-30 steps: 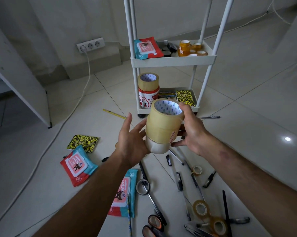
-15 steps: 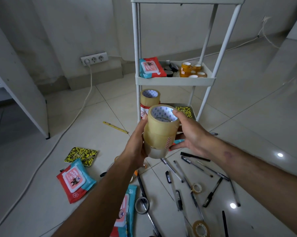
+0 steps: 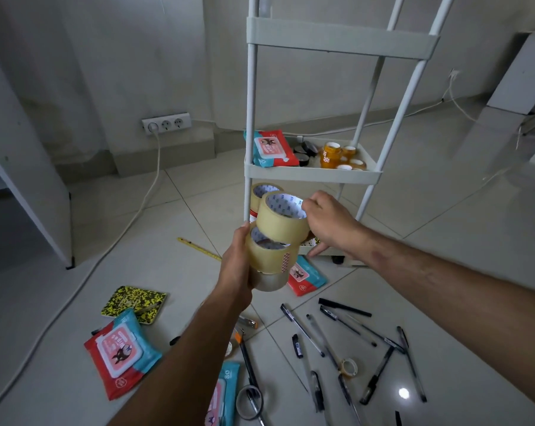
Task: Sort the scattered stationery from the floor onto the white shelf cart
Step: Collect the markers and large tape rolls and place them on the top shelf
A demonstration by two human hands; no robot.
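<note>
My left hand grips a stack of clear tape rolls from the left. My right hand pinches the rim of the top tan tape roll, which sits tilted and shifted off the stack. Both are held in front of the white shelf cart. Its middle tray carries a wipes pack, dark tape rolls and small orange tape rolls. Another tan tape roll stands on the bottom tray, partly hidden behind the held stack.
On the floor lie several pens, a small tape ring, scissors, wipes packs, a yellow patterned notebook and a yellow ruler. A white cable runs from the wall socket.
The top tan roll has been lifted and tilted off the stack by my right hand. The view has moved closer to the cart and tipped upward.
</note>
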